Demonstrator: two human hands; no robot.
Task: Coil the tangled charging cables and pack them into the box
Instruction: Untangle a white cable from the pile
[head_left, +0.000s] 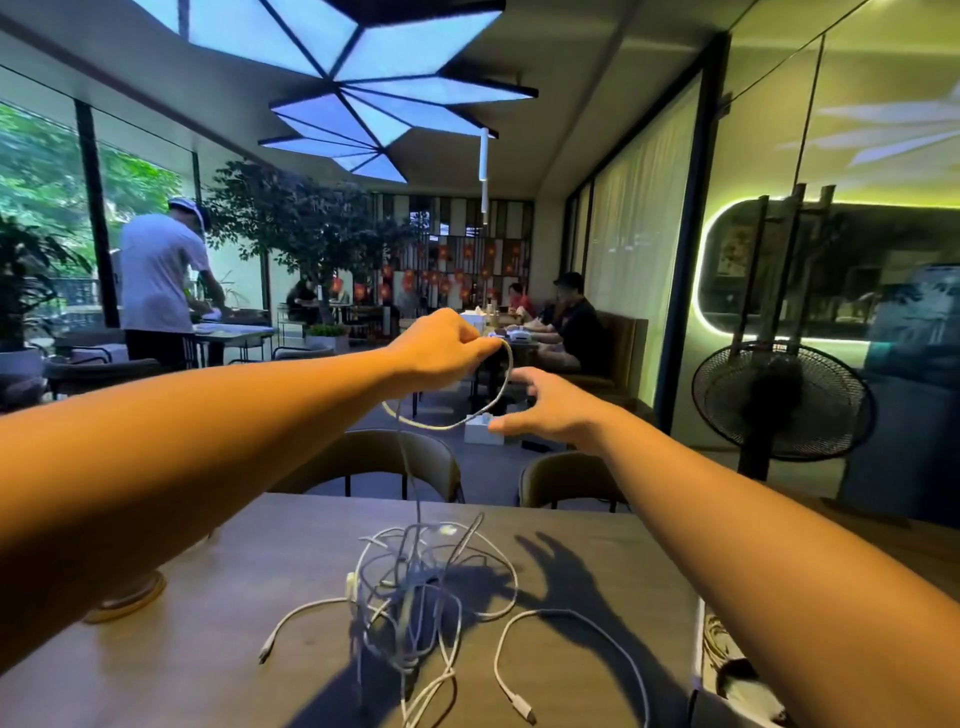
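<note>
A cable (511, 364) is pinched by the left hand (441, 351), the right hand (550, 410) is spread open, and the tangle (415, 587) risks being tightened by pulling.

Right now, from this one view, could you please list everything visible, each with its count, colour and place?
cable tangle: several cables, white and grey, table centre
lifted cable: one, white, looping in the air above the tangle
table: one, grey-brown, foreground
box: one, white rim, right table edge, mostly hidden
round disc: one, yellow-edged, table left, under the forearm
chairs: two, dark, behind the table
fan: one, black, standing at the right
people: one standing far left, others seated far back
left hand: one, raised, pinches the lifted cable
right hand: one, open, beside the loop
</note>
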